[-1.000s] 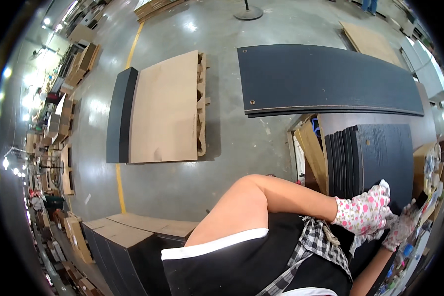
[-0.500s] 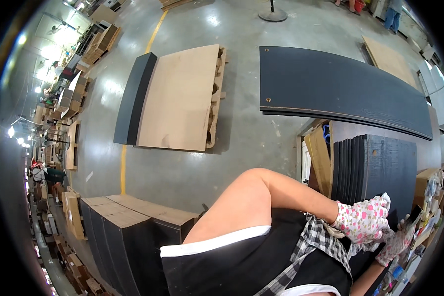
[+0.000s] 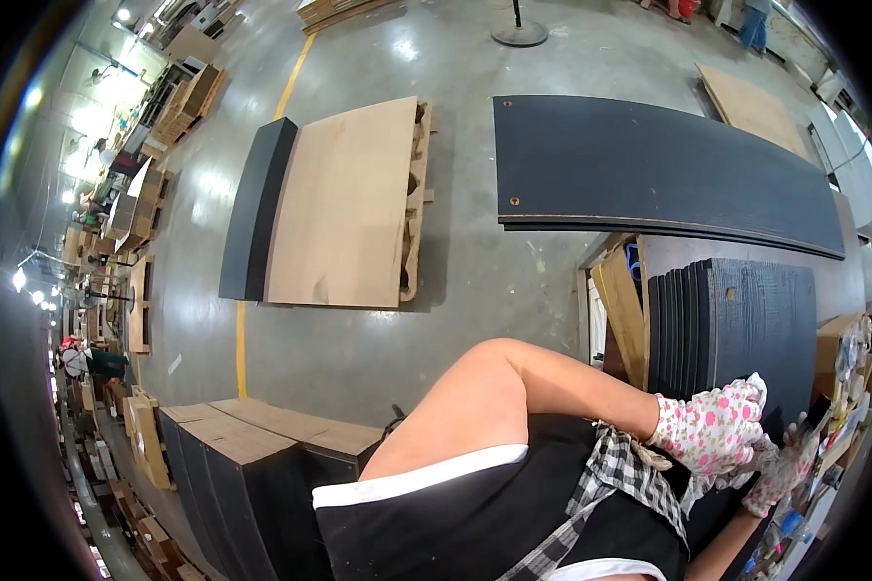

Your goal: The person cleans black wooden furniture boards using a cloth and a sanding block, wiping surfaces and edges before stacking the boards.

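My left hand (image 3: 709, 426), in a white glove with pink flowers, is bent at the wrist over the dark panels at the right. Its fingers are curled closed, and a bit of white shows at its far side; what they hold is hidden. Just below and to the right is my right hand (image 3: 783, 474), in a similar patterned glove, with fingertips stretched out and apart. Near those fingertips lies a small dark object that I cannot make out. Beside both hands stands a row of dark panels (image 3: 765, 324), packed upright, the nearest face showing streaks.
Long dark boards (image 3: 649, 160) lie stacked beyond the upright panels. A pallet with a pale board (image 3: 344, 203) and a dark long block (image 3: 258, 208) sits on the floor ahead. Black-sided stacks (image 3: 233, 465) stand lower left. Boxes and clutter (image 3: 843, 358) line the right edge.
The whole view has shifted slightly, so the boards and pallet sit a little further left. Both hands stay close together in nearly the same place; the right fingertips look slightly more spread.
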Available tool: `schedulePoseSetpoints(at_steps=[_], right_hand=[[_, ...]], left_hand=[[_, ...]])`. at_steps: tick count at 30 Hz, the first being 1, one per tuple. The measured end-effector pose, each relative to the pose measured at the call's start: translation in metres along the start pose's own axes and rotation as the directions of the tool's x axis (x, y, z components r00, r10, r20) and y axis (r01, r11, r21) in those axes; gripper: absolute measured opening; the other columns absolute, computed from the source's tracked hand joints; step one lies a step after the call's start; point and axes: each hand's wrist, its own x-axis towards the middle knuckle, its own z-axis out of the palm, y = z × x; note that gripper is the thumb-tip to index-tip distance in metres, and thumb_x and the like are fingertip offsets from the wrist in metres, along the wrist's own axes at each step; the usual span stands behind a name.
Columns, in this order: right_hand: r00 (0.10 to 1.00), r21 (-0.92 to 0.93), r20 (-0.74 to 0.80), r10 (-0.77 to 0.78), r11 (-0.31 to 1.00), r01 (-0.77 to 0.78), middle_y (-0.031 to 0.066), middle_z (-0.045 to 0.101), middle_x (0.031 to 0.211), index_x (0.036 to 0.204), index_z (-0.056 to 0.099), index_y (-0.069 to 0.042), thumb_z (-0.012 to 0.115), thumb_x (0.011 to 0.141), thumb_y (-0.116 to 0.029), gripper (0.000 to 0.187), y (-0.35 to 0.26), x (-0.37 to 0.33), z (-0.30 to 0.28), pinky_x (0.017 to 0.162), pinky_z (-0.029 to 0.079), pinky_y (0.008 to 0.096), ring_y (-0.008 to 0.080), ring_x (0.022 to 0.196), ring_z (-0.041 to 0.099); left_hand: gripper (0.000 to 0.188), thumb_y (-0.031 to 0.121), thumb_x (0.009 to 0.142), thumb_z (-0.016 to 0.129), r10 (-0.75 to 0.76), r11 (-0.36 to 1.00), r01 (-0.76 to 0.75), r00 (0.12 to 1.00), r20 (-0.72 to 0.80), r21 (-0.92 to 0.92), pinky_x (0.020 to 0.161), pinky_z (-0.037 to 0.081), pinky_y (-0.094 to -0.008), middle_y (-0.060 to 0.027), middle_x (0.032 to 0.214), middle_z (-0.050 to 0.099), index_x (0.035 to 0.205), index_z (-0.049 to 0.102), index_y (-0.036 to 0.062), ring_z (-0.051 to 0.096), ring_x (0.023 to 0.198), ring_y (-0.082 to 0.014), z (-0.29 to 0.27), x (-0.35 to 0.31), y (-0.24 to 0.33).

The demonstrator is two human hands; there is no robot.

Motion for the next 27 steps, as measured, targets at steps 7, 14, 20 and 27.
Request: schedulePoseSetpoints(at_steps=[7,14,20,27], right_hand=[[0.996,-0.048,-0.037,-0.077,0.996,0.075,0.0094,0.064,0.127,0.140,0.049,-0.005,0.057,0.100,-0.034,0.050,-0.011,-0.009,0.012,0.084,0.049,0.0286,0.0162,0.103,0.062],[0.952,0.525,-0.177,0.249,0.842,-0.123,0.0133,0.070,0.104,0.133,0.053,-0.003,0.055,0.102,-0.031,0.042,-0.052,0.006,0.033,0.063,0.052,0.0243,0.0138,0.073,0.066],[0.973,0.622,-0.116,0.201,0.778,-0.086,0.0141,0.070,0.103,0.134,0.053,-0.002,0.054,0.103,-0.027,0.040,-0.063,0.005,0.037,0.062,0.051,0.0245,0.0151,0.073,0.066],[0.972,0.631,-0.128,0.195,0.772,-0.071,0.0140,0.069,0.103,0.135,0.052,-0.002,0.056,0.102,-0.024,0.040,-0.067,-0.002,0.035,0.065,0.051,0.0252,0.0149,0.074,0.065]], left_hand=[[0.033,0.031,0.076,0.065,-0.015,0.999,0.015,1.000,0.003,0.046,0.084,0.043,-0.0505,-0.0177,0.088,0.059,0.091,0.069,0.0018,0.056,0.090,-0.0369,-0.001,-0.006,0.005],[0.028,0.029,0.075,0.065,0.103,0.990,-0.107,0.994,0.048,0.090,0.090,0.045,-0.0480,-0.0105,0.106,0.064,0.095,0.066,0.0104,0.061,0.102,-0.0293,-0.014,0.005,0.002],[0.028,0.019,0.074,0.070,0.136,0.988,-0.140,0.989,0.062,0.059,0.082,0.049,-0.0445,-0.0084,0.105,0.069,0.100,0.071,0.0090,0.065,0.095,-0.0277,-0.030,0.016,0.007],[0.027,0.017,0.075,0.071,0.137,0.988,-0.141,0.989,0.064,0.064,0.080,0.050,-0.0439,-0.0094,0.105,0.068,0.100,0.071,0.0077,0.065,0.094,-0.0285,-0.037,0.020,0.017]])
